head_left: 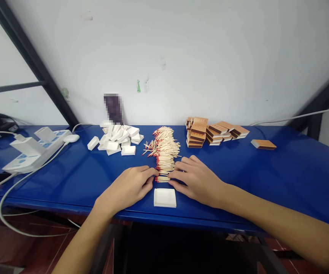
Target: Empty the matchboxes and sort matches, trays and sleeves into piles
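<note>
A small row of matches [163, 179] with red heads lies at the near end of a long pile of matches [166, 152] on the table. My left hand [135, 184] touches its red-headed side, with index finger and thumb curled. On the other side, the thumb and index fingertip of my right hand [195, 177] press close together against the plain wooden ends. Between the two hands the little row is gripped from both sides. Just in front of it sits a white matchbox tray [164, 198], with its hollow facing up and neither hand touching it.
White matchbox trays [120, 137] are heaped at the back left. Brown matchbox sleeves [198, 133] are stacked at the back right, and one matchbox [263, 144] lies apart. A white power strip [38, 152] with cables occupies the left of the blue table [267, 175]. Behind stands a wall.
</note>
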Available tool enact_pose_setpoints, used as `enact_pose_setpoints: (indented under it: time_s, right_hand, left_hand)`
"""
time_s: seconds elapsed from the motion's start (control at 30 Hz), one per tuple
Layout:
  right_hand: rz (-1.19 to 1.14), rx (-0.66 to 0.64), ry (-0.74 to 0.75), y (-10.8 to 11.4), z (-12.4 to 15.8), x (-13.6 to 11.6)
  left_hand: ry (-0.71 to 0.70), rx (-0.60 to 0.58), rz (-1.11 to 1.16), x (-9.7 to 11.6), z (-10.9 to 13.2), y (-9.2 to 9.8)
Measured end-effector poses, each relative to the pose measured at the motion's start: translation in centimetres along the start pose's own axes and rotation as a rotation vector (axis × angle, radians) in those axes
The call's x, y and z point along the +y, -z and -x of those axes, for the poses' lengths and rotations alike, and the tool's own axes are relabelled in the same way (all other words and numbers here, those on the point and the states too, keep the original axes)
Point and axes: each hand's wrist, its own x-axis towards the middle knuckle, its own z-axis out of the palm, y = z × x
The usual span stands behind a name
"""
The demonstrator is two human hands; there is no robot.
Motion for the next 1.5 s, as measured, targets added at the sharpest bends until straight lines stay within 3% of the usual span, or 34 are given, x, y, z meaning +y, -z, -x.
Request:
enact_pose_setpoints:
  time_s: [0.9,1.2,1.5]
  right_hand:
    - [-0.088,-0.044,0.000,0.49,-0.13,-0.14]
    - [-0.022,-0.047,-0.032,0.40,-0.05,0.28]
    - [-0.034,-0.062,-0.041,0.46,-0.01,0.28]
  left_hand:
    - [-0.034,0.001,0.033,-0.06,0.17,0.14]
    - [0.071,0.032,-0.052,-0.29,0.24,0.02]
    - [0.058,0.031,-0.050,-0.41,0.21,-0.07]
